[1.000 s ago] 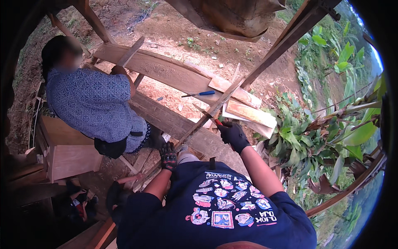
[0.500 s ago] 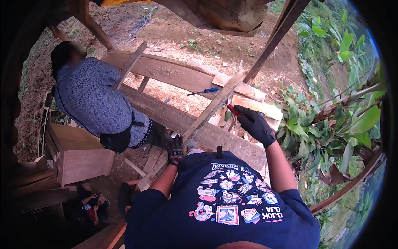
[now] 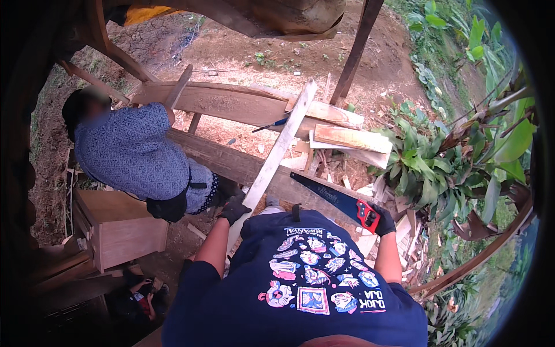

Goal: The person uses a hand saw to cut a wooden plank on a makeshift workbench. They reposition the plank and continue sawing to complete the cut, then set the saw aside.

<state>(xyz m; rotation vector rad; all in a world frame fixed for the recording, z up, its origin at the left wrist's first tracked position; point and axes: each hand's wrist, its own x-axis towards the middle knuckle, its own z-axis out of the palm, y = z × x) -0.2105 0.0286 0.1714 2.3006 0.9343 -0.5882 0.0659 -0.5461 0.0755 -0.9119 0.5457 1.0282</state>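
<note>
Plainly, in the head view, the left hand (image 3: 234, 209) at 8 o'clock has fingers gripping a pale plank (image 3: 277, 155) that slants across the bench (image 3: 225, 158) from 1 to 7 o'clock. At 4 o'clock, the right hand (image 3: 385, 221) has fingers wrapped round a red-handled handsaw (image 3: 330, 196), tip toward 10 o'clock.

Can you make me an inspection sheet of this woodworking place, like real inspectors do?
Surface: weathered brown wooden plank bench.
Job's things: long pale wooden board, crossing over the bench; red-handled, dark-bladed handsaw, its tip apart from the board.
Clutter: slim blue-handled tool; pale wooden offcuts.
Hands: black-gloved left hand touches the board's left edge; black-gloved right hand grips the saw.
Cables: nothing seen.
Surroundings: blue-shirted co-worker, left; green leafy plants, right.
</note>
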